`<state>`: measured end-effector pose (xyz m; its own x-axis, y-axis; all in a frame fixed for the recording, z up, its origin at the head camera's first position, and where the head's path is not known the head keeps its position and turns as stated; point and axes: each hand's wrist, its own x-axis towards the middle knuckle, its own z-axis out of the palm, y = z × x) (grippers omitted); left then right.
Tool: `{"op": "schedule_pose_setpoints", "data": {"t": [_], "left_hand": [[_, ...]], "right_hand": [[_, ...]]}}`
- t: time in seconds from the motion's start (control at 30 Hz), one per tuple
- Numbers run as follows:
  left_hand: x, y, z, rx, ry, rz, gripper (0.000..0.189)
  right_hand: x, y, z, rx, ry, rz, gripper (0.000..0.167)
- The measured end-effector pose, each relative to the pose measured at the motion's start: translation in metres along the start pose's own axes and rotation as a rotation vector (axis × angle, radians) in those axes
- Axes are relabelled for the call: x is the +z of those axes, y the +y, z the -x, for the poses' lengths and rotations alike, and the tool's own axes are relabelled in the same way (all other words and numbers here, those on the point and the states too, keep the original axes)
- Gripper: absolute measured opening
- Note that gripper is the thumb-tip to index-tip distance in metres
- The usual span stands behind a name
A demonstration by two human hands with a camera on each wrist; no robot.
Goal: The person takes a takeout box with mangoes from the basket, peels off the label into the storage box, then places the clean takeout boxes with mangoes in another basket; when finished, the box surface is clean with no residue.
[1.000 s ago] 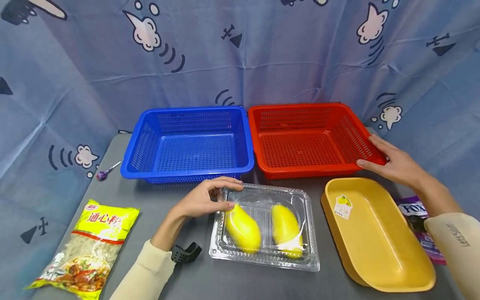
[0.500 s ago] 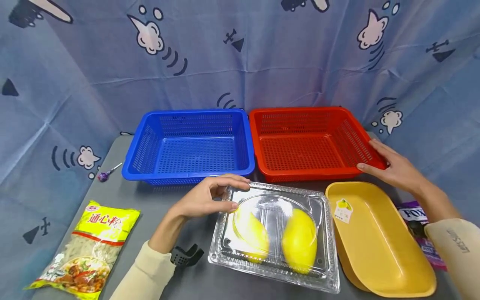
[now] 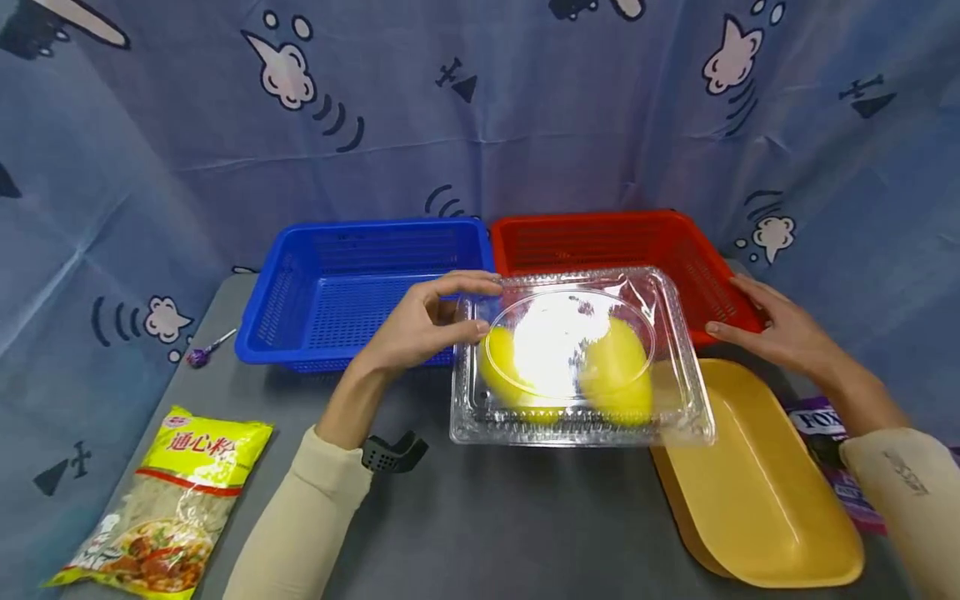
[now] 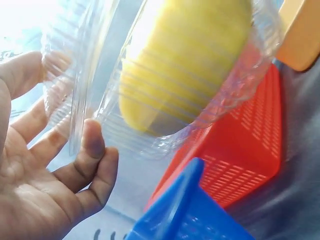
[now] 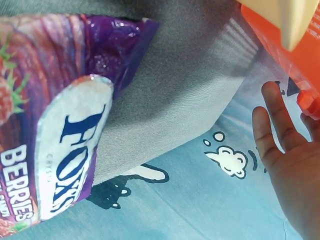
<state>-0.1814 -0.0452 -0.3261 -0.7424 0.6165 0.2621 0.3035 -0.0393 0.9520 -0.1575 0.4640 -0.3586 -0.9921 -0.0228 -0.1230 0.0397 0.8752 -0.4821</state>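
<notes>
Held up at its left edge by my left hand (image 3: 420,325), a clear plastic clamshell box (image 3: 540,432) hangs over the front of the red basket (image 3: 585,220). Inside lie two yellow mangoes (image 3: 618,375), partly washed out by glare on the lid. In the left wrist view, thumb and fingers pinch the rim of the box beside one mango (image 4: 185,65). My right hand (image 3: 791,329) rests at the right front corner of the red basket, its fingers fairly straight. The right wrist view shows those fingertips (image 5: 270,90) beside the orange-red basket wall.
A blue basket (image 3: 300,357) stands left of the red one. A yellow tub (image 3: 765,492) sits front right, with a purple Fox's candy bag (image 5: 75,130) beyond it. A pasta bag (image 3: 180,492) and a lollipop (image 3: 201,357) lie left. A patterned curtain (image 3: 480,117) hangs behind.
My left hand has lifted the clamshell box with the mangoes off the table and moved it up and forward, over the red basket's front edge. The right hand stays at the basket corner.
</notes>
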Motion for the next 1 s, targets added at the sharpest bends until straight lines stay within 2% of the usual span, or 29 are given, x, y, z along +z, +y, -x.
{"op": "schedule_pose_setpoints", "data": {"t": [0.17, 0.33, 0.63, 0.83, 1.0], "left_hand": [[-0.003, 0.003, -0.027, -0.005, 0.048, -0.005, 0.040], [-0.005, 0.004, -0.056, -0.014, 0.092, -0.048, 0.038], [-0.001, -0.012, -0.101, -0.048, 0.130, -0.110, 0.037], [0.006, -0.024, -0.122, -0.076, 0.178, -0.135, 0.039], [0.012, -0.036, -0.133, -0.092, 0.224, -0.165, 0.041]], "right_hand": [[-0.001, 0.002, -0.001, -0.003, -0.002, 0.003, 0.100], [0.000, 0.003, 0.000, 0.006, -0.004, -0.018, 0.099], [-0.002, 0.000, 0.004, 0.012, 0.009, -0.014, 0.101], [-0.003, -0.003, 0.005, 0.039, -0.014, -0.005, 0.103], [-0.001, -0.005, 0.006, 0.042, -0.008, -0.021, 0.104]]}}
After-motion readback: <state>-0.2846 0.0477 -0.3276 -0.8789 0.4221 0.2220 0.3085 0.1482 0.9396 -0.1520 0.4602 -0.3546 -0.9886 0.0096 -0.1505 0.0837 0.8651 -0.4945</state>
